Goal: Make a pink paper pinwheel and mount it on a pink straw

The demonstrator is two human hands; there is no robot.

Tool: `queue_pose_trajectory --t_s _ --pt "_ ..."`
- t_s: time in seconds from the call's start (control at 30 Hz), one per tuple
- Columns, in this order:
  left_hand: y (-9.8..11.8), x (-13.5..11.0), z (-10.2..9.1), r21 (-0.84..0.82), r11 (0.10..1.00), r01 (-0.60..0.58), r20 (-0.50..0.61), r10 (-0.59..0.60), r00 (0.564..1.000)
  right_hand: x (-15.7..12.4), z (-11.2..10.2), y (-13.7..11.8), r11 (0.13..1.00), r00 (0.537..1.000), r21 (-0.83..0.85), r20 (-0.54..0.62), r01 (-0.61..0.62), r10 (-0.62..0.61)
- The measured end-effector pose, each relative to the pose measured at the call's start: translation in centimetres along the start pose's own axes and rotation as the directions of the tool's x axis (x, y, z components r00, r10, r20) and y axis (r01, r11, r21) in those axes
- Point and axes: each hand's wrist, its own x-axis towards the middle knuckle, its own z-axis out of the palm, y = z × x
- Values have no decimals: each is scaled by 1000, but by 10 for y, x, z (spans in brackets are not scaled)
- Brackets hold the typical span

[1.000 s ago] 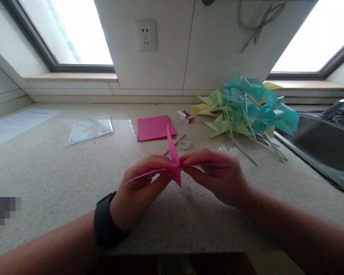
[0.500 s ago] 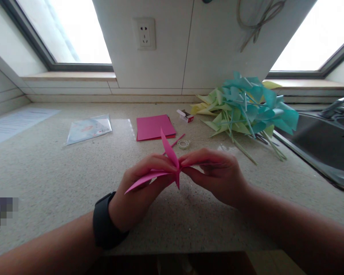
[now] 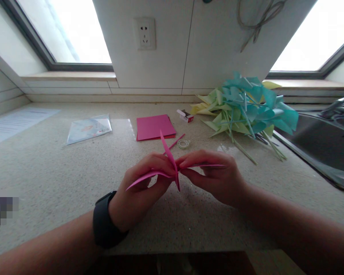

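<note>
The upper blade (image 3: 166,148) has tipped leftward on the bright-pink, four-bladed paper shape (image 3: 174,167); left hand (image 3: 132,198) and right hand (image 3: 227,184) pinch it beside its centre.

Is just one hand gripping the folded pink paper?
No, the left hand and right hand both pinch the folded pink paper.
</note>
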Motion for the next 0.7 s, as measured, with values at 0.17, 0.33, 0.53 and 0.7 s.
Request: queue_pose_trajectory --t_s 0.17,0.33,0.53,0.7 --pt "-1 2 3 -134 987 86 -54 -94 994 3 -1 1 998 1000 49 2 -31 31" --pt "-10 1 4 -381 900 209 -62 -251 966 7 -1 2 993 997 97 -14 -72 74" --pt "-10 7 5 -551 767 328 -161 -484 860 9 -9 8 914 939 261 -64 -310 336" --pt "-5 13 6 -652 692 310 -186 -542 820 11 -15 15 883 883 302 -195 -360 427"
